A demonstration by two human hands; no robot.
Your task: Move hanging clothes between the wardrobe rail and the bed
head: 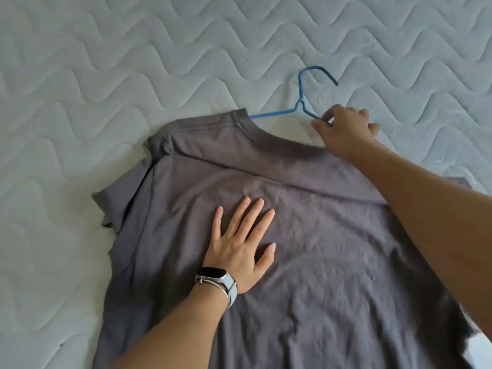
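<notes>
Lying flat on the bed [106,75] is one grey T-shirt [332,249], the only garment in view. Its ribbed collar [213,122] points toward the far side and its lower part runs out of view at the near edge. One short sleeve [106,206] shows on the left, partly folded against the body of the shirt, while the other side is covered by the person's right forearm. One blue hanger [300,102] lies just beyond the collar on the bed cover. Its hook curves up and to the right. One of its arms slants down to the left and disappears into the neck opening, and the other slants down to the right into the right hand [346,133]. That hand has its fingers curled round the hanger's arm, gripping it just beside the shoulder of the shirt, knuckles upward. The left hand [239,243] lies palm down on the middle of the T-shirt, all five fingers straight and spread, flat against the cloth. That makes two hands, and one watch [214,274] sits on the left wrist, with a rectangular face, a dark screen and a pale grey strap. The bed cover is pale grey-green, quilted in rows of wavy stitching. The shirt's cloth is plain and creased in fine wrinkles around the left hand.
</notes>
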